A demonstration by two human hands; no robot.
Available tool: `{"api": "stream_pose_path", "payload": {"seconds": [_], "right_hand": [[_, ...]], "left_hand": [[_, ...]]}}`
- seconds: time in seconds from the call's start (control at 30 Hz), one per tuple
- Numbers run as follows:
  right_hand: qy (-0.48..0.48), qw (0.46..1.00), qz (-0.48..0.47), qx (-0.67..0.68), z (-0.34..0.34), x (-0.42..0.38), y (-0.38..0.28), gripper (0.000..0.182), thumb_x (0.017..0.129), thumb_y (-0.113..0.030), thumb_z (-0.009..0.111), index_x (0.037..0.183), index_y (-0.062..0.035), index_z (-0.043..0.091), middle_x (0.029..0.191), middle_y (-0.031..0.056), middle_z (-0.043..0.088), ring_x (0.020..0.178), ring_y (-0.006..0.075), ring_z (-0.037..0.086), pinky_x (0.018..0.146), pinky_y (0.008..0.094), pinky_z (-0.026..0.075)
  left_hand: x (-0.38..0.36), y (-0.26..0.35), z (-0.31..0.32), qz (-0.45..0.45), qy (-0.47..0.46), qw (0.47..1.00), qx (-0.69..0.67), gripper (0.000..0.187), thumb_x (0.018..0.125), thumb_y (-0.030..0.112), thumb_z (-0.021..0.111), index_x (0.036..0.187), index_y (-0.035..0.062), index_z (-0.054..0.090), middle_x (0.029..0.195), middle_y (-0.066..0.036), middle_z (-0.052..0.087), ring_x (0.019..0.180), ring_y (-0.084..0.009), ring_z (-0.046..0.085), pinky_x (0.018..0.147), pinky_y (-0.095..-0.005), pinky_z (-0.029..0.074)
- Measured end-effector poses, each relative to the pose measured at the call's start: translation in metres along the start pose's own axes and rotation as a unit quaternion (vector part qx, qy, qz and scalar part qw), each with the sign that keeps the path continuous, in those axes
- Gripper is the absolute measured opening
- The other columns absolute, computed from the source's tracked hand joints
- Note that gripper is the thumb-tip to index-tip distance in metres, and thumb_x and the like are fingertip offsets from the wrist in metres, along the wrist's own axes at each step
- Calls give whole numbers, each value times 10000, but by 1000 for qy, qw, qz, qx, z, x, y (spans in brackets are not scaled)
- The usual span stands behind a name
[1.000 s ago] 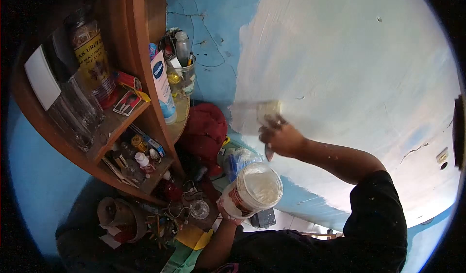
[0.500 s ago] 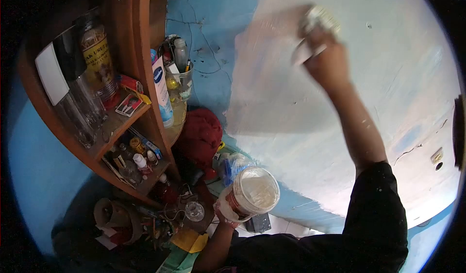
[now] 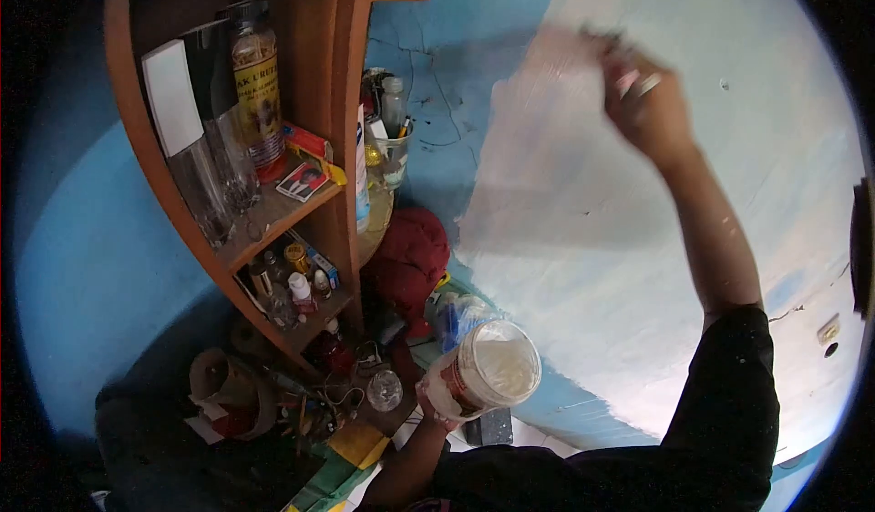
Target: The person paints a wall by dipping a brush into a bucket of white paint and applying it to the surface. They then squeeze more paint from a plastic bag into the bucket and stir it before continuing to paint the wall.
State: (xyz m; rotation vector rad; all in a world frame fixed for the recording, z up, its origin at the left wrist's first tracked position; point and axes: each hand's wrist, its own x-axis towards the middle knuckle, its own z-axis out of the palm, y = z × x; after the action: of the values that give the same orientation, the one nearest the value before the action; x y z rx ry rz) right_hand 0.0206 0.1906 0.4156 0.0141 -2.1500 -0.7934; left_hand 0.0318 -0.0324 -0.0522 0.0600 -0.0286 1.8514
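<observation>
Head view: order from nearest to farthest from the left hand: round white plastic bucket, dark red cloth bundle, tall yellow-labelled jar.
1. Round white plastic bucket: in the left hand.
2. Dark red cloth bundle: above, beside brown wooden shelves.
3. Tall yellow-labelled jar: upper left, on the shelves.

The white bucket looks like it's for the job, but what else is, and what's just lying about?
Seem part of the job:
white bucket, held by the left hand
blurred tool in the right hand
partly pale-coated wall

Seem just lying about:
yellow-labelled jar on the wooden shelves
white-capped bottle
dark red bundle
clear cup
</observation>
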Motion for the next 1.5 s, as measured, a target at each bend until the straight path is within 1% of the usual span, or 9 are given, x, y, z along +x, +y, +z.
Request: {"api": "stream_pose_path", "payload": {"seconds": [0.1,0.27,0.5,0.67,0.83,0.93,1.1,1.2,1.5], "right_hand": [[63,997,23,-37,-2,29,16,233,748,-47,576,978,-79,588,947,115,620,790,284,623,673,344,510],[-171,953,-160,-195,65,-25,-40,257,786,-152,525,1032,-104,582,1148,101,570,1118,269,504,969,397,370],[-350,912,-178,119,116,-127,-121,285,790,-156,504,1045,-68,594,951,165,612,893,303,612,795,401,489],[-288,951,-16,110,53,-40,-57,367,731,-101,525,1095,-75,561,1049,161,602,831,302,623,757,398,501],[58,993,98,4,-11,27,0,214,763,-59,540,972,-78,584,874,127,614,744,328,588,643,363,495],[77,976,-39,-201,-7,9,10,310,689,-95,639,997,-118,609,982,84,621,905,278,589,813,367,475],[-210,967,-144,-25,53,-125,-76,310,764,-175,514,1052,-72,562,1128,143,548,1084,288,503,895,421,412],[-462,866,51,185,39,-160,-111,315,763,-134,516,1062,-32,524,941,188,603,808,335,613,710,424,497],[60,993,99,13,-93,-47,50,262,729,-69,571,987,-111,575,856,135,617,730,323,607,629,364,519]], "left_hand": [[-6,10,39,57,-3,947,315,896,726,652,446,1380,72,250,1388,-156,315,1256,-364,335,1008,-533,316],[2,-3,-7,-29,-6,999,-33,941,680,642,479,1388,73,234,1405,-161,289,1262,-385,324,1016,-556,288],[-5,-6,-12,-11,-43,999,20,961,671,710,451,1404,140,206,1428,-157,231,1273,-395,292,1003,-602,271],[-7,-3,-6,-21,-38,999,23,958,673,706,453,1401,132,214,1429,-143,239,1276,-386,289,1011,-604,255],[4,-3,-4,-16,-15,1000,20,956,670,682,491,1399,125,220,1428,-145,248,1279,-388,289,1011,-585,276],[4,-8,-17,-14,-56,998,-15,959,656,682,509,1404,159,219,1439,-139,226,1291,-399,259,1006,-602,272],[0,-9,-15,-22,-71,997,-24,959,649,683,522,1404,178,216,1444,-134,209,1291,-408,247,987,-620,279],[-4,-9,-8,-30,-74,997,-19,960,644,684,530,1404,189,215,1447,-131,200,1291,-414,240,976,-631,283],[12,-17,45,-33,-165,984,-59,963,632,686,554,1404,224,211,1456,-122,170,1292,-432,219,942,-664,296]]}}
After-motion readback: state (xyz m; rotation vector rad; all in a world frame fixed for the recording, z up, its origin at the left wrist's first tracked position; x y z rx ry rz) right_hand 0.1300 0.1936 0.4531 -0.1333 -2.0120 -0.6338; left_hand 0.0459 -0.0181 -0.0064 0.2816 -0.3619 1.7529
